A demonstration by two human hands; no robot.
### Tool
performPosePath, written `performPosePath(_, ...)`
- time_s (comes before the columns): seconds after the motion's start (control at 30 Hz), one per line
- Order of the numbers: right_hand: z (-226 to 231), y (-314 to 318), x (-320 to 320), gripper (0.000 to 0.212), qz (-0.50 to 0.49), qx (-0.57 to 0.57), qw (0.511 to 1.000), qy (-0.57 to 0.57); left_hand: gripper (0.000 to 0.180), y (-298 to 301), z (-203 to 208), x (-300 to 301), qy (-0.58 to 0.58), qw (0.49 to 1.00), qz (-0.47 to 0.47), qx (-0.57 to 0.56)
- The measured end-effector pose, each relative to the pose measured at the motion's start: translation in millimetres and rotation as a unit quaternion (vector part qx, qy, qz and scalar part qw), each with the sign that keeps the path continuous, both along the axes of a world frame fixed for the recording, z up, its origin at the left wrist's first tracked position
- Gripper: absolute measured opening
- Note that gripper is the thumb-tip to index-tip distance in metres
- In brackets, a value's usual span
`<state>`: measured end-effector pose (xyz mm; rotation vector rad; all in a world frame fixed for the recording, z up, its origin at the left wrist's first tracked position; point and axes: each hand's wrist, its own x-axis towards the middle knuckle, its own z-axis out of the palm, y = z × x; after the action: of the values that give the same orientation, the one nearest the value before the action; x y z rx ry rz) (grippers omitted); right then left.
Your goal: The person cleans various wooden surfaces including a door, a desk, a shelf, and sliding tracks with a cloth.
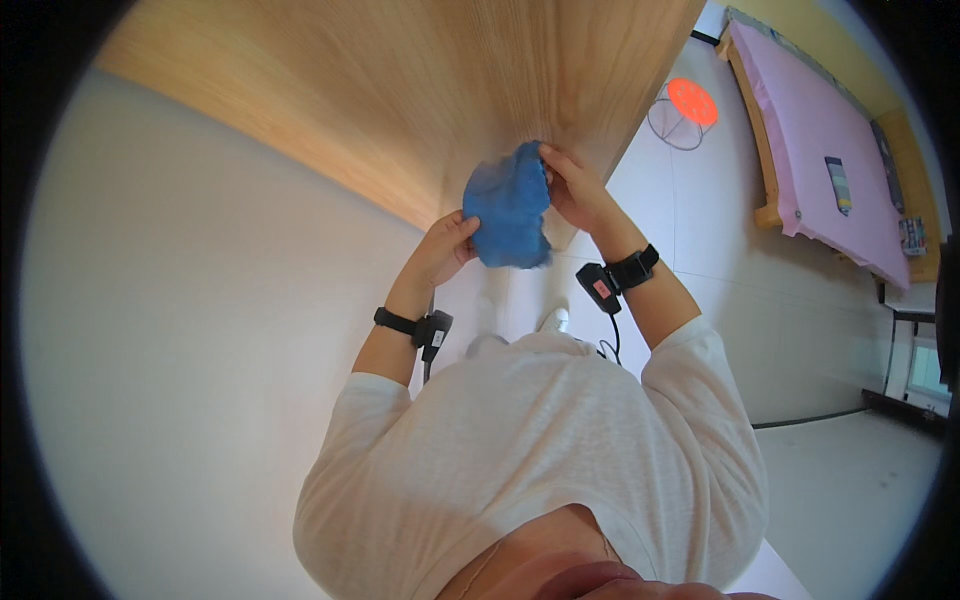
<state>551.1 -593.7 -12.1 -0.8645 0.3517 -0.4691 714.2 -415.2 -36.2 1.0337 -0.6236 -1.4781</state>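
A blue cloth point(508, 208) is stretched between my two hands, in front of a tall wooden panel point(400, 90). My left hand point(446, 248) pinches its left edge, thumb on top. At the upper right edge, my right hand point(575, 186) grips the cloth between thumb and fingers. The cloth hangs with an uneven, slightly frayed-looking lower edge. Most fingers of both hands are hidden behind it or turned away. Whether the cloth touches the panel, I cannot tell.
A pale wall point(200, 300) runs along my left. To the right stand a stool with an orange seat point(692, 101) and a wooden bed with a pink sheet point(810, 120). Black devices with cables are strapped to both wrists. My white shoe point(556, 320) shows on the floor.
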Motion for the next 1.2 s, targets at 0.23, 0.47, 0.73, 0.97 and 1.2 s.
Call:
performPosePath(0.23,-49.4,24.5,-20.1,0.069,0.099,0.044,0.984,0.140,0.035,-3.7,7.1,-6.6,0.138,0.984,0.095,0.059)
performPosePath(0.47,-47.2,16.2,-13.1,0.054,-0.040,-0.168,0.971,0.166,0.062,-6.7,0.5,-4.0,-0.133,0.981,0.101,0.095)
performPosePath(0.73,-35.2,12.3,-9.3,0.037,-0.061,-0.447,0.866,0.215,0.052,-15.7,-18.9,11.6,-0.345,0.930,0.131,0.002)
performPosePath(0.97,-19.9,12.5,-13.3,0.036,-0.050,-0.617,0.758,0.206,0.033,-12.4,3.4,8.6,-0.594,0.787,0.145,-0.085)
performPosePath(1.2,17.3,20.6,-6.4,0.022,0.080,-0.442,0.866,0.219,0.031,0.9,3.0,8.8,-0.297,0.950,0.086,-0.044)
